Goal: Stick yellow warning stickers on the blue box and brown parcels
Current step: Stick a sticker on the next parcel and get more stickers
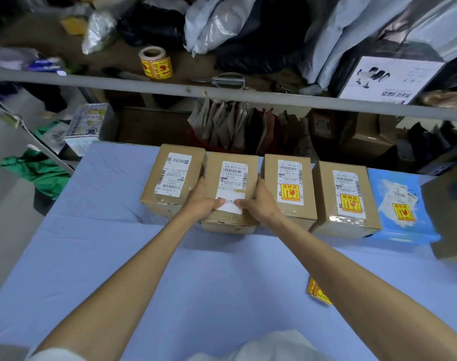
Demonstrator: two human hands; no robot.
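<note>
Four brown parcels and a blue box (402, 207) stand in a row on the light blue table (144, 269). The blue box and the two parcels beside it (346, 194) (288, 183) each carry a yellow warning sticker. My left hand (202, 196) and my right hand (261, 201) grip the sides of the second parcel (232, 178), thumbs on its white label; no yellow sticker shows on it. The leftmost parcel (172, 175) shows only a white label. A short strip of yellow stickers (318, 293) lies on the table by my right forearm.
A roll of yellow stickers (157, 63) stands on the shelf behind a grey rail (222, 93), with scissors (224, 80) to its right. Bags and a white box (389, 79) crowd the shelf. Another cardboard box (449, 217) sits at the table's right edge.
</note>
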